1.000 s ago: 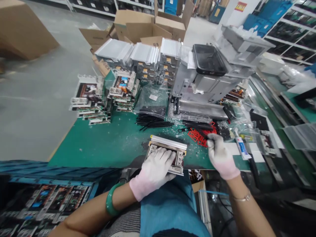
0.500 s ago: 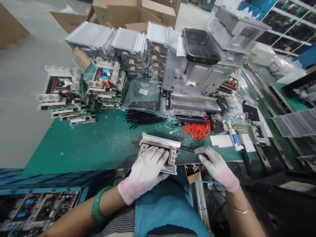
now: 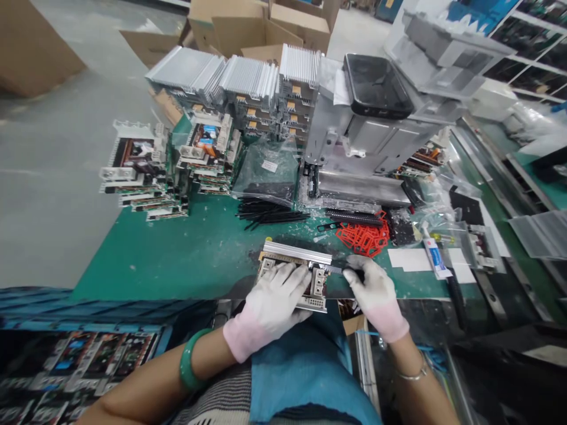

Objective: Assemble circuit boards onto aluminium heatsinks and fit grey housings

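A heat-sink circuit module (image 3: 318, 283) with a finned silver edge and pale connector blocks lies at the front of the green bench. My left hand (image 3: 278, 295), in a white glove with a pink cuff, holds it down, fingers across its middle and thumb by the near edge. Right of it, my gloved right hand (image 3: 371, 289) is closed on the dark end of a thin flat strip-like tool (image 3: 334, 269). The tool's grey end reaches the module's right side; its tip is hard to make out, and the fingers hide its other end.
Orange-red frames (image 3: 365, 236) and black strips (image 3: 268, 212) lie behind the module. Circuit boards (image 3: 142, 171) and finned heat sinks (image 3: 186, 68) are stacked at back left. A phone (image 3: 376, 85) rests on a metal housing. A glue tube (image 3: 436, 257) lies on the right.
My right hand has come closer to the module, and less of the tool shows between them. My left hand stays on the module. The whole view has shifted slightly.
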### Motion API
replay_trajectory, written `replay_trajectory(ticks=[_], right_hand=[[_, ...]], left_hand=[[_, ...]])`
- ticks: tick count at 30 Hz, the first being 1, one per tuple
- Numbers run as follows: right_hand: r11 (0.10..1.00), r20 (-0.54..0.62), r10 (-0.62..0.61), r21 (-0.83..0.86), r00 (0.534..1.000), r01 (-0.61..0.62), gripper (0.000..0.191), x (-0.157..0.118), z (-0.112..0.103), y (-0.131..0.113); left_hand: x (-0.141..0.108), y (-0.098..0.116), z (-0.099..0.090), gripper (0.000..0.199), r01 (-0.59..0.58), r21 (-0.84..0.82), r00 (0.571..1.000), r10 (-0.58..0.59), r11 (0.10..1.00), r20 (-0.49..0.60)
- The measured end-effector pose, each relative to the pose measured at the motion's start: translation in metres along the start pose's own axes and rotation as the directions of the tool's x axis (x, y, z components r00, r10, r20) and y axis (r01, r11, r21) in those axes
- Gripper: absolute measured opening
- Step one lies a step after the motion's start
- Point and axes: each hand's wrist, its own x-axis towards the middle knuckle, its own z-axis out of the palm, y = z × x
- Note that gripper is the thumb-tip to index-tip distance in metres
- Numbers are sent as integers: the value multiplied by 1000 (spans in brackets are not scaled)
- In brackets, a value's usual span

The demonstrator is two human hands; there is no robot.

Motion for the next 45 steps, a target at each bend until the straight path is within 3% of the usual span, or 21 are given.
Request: replay_trajectory(ticks=[7,12,15,22,27,29,33,38,41,45], right_hand=[[998,-16,-31,61,999,32,24,10,10,-25],[981,167,108,143,980,-133,35,13,-23,5],[977,214,130,136,968,-162,35,14,-28,16],[995,197,60,71,979,-75,29,19,2,-20],[970,216,104,192,971,-147,28,3,-10,-21],[946,331,68,277,941,-166,28,-13,-16,-16],[855,577,-45,444,816,-267,44,-50,-5,-6],[636,649,26,576,760,-514,77,-78,30,-8],[556,624,0,650,781,-519,82,-78,38,-22],[536,479,4,740,878,-406,64,-70,38,-43]], left_hand=[[-4,0,3,58,23,-15,999,-22,1000,32],[-4,1,0,62,6,-12,998,-5,1000,56],[-5,0,0,61,3,-18,999,-2,1000,52],[-6,0,3,63,5,-34,999,-4,999,52],[-6,0,1,63,13,-47,998,-10,999,60],[-5,-1,-1,62,26,-54,996,-21,998,89],[-4,-2,-3,60,24,-60,997,-20,998,69],[-7,0,-1,54,5,-25,999,-4,1000,40],[-13,2,1,55,-41,-22,999,42,999,30],[-20,5,3,55,-40,-9,999,41,999,9]])
